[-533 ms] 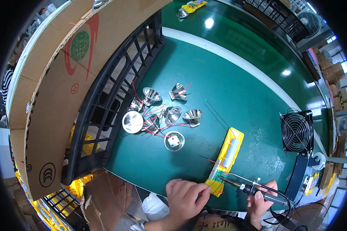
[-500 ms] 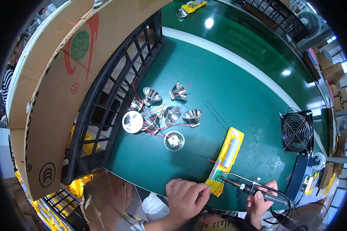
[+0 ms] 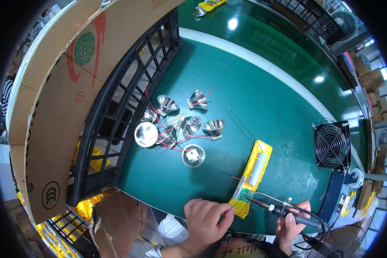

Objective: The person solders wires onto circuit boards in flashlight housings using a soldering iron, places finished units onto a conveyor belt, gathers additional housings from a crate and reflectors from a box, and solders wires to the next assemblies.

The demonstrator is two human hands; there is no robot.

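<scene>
Across green bench top (image 3: 253,94), with yellow housing (image 3: 267,151) lying near right, steady soldering iron (image 3: 310,222) clamped in right hand (image 3: 289,226), touch circuit board (image 3: 244,193) lightly, and brace left hand (image 3: 207,219), curled at near-left edge, whether gripping unclear.

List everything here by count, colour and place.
Table: one, green, centre
Shiny cups: nine, silver, eight on table, one top centre
Wires: several, red and black, among cups
Shell: one, yellow, right of cups
Cylinder: one, grey, in shell
Circuit board: one, green, in shell
Large crate: one, black, table's left edge
Large carton: one, brown, left
Square fan: one, black, table's right edge
Soldering iron: one, black, tip at board
Background boxes: many, brown, right edge
Left hand: one, bare, beside shell
Right hand: one, bare, gripping iron
</scene>
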